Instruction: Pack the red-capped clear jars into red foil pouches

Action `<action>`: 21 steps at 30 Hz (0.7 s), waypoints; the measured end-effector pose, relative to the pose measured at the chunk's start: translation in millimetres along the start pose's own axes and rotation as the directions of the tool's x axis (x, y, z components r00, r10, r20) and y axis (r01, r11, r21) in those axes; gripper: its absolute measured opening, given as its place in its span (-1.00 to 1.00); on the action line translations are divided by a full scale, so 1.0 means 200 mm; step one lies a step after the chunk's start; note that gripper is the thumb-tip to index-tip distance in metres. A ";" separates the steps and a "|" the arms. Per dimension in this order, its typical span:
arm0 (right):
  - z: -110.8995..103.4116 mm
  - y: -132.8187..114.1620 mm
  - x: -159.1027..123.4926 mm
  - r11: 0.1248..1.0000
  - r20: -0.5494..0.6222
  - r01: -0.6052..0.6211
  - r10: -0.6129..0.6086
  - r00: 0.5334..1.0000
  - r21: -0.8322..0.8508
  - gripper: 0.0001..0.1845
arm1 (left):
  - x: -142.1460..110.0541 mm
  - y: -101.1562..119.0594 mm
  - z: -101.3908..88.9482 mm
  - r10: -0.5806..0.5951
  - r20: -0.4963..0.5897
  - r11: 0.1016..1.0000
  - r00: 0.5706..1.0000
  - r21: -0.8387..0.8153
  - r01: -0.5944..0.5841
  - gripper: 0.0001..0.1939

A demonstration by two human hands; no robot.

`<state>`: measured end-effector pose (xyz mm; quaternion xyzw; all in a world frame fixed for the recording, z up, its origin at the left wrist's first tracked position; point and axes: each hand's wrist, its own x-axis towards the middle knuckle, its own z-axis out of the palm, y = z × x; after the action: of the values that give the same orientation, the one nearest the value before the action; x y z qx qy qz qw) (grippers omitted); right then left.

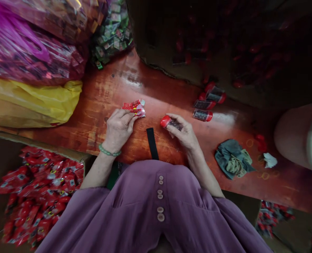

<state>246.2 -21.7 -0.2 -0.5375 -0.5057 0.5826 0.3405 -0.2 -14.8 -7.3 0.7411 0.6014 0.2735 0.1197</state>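
My left hand, with a green bead bracelet at the wrist, has its thumb and fingers closed at the near edge of a small red printed packet on the table. Whether one packet or a few lie there, I cannot tell. In my right hand is a small red-capped bottle with a dark speckled body, its cap pointing left. A black strip lies on the table between my hands. Farther right, several similar bottles lie on their sides.
Full plastic bags and a yellow bag crowd the left. Below them, a carton holds many red packets. A dark box with more bottles stands at the back. Rightward are a grey-green cloth and a pale bucket.
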 end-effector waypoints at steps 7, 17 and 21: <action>0.21 -0.09 0.25 0.895 0.115 0.333 -0.313 0.943 -0.298 -0.63 | 0.03 0.01 -0.04 0.030 0.095 0.999 0.995 0.019 -0.032 -0.71; 0.23 -0.08 0.28 0.920 0.143 0.279 -0.248 0.958 -0.276 -0.63 | -0.04 0.03 -0.14 -0.020 -0.110 0.996 0.994 -0.084 0.010 -0.81; 0.12 -0.15 0.17 0.994 0.196 0.046 -0.064 0.978 0.096 -0.55 | -0.07 0.06 -0.14 0.077 -0.144 0.984 0.987 -0.151 -0.099 -0.84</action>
<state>212.7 13.1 16.1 -0.4463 -0.5248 0.6462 0.3282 -6.9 -35.6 18.3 0.7346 0.5513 0.3755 0.1241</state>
